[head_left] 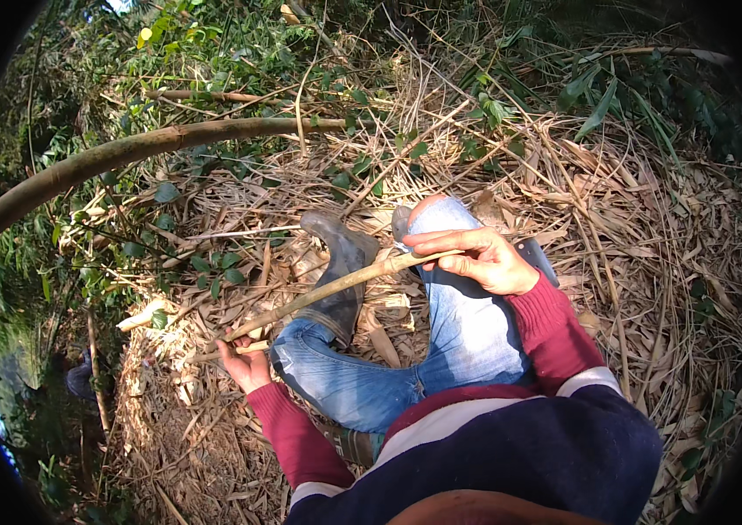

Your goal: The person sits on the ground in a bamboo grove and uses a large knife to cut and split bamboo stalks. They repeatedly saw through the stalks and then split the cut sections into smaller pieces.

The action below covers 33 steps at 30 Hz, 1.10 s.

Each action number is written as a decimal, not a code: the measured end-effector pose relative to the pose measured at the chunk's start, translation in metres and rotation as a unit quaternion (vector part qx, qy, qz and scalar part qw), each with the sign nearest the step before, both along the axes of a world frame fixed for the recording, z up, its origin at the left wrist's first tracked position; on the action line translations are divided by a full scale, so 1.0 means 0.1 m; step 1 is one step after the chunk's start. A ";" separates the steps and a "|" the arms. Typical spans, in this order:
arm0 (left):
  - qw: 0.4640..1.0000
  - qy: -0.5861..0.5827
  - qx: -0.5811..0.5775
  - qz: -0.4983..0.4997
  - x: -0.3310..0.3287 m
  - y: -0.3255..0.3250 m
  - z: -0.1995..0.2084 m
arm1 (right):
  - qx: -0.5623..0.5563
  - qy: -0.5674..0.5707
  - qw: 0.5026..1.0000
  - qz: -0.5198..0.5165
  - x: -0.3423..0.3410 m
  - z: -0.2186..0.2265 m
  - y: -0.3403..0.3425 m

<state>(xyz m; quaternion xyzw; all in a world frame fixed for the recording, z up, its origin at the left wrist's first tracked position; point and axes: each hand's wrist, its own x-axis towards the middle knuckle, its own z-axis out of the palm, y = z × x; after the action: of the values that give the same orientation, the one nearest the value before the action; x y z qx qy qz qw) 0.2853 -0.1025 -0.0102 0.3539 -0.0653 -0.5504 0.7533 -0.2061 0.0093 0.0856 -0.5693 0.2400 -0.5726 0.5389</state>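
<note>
A slender, pale bamboo stick (336, 287) slants across in front of my lap, over the jeans and a boot. Its lower left end is in my left hand (250, 367), whose fingers curl round it. A second, shorter piece of stick (253, 348) lies against that hand; whether it is gripped too, I cannot tell. My right hand (495, 261) has the upper right end between the thumb and the long, nearly straight fingers, just above my knee. Beside the right wrist a flat grey metal piece (539, 260) shows, partly hidden by the leg and sleeve.
Dry leaves and stalks (651, 236) litter the ground around me. A thick bamboo pole (126, 149) arches across the upper left. Green plants (213, 52) grow along the far side. My grey rubber boot (340, 262) rests under the stick; a pale cut piece (145, 315) lies at left.
</note>
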 end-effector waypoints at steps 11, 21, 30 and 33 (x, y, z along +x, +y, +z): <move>0.960 -0.077 0.023 0.270 1.23 0.23 -0.08 | 0.133 0.429 0.702 -0.552 -1.02 -1.27 0.20; 0.922 -0.087 0.375 -0.034 0.84 0.68 -0.44 | 0.391 0.605 0.518 -0.461 -1.05 -2.70 1.32; 0.833 -0.512 -0.017 -0.209 -1.27 -1.15 0.57 | 0.387 0.574 0.508 -0.513 -1.17 -2.72 1.23; 0.800 -0.501 -0.050 -0.328 -2.03 -1.47 0.28 | 0.393 0.587 0.499 -0.502 -1.19 -2.75 1.22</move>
<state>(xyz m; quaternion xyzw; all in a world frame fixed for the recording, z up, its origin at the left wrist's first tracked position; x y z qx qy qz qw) 0.0819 -0.2496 0.0173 0.4995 -0.5729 -0.5068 0.4067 -0.3256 0.1315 -0.1896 -0.2878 0.9469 -0.1281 0.0643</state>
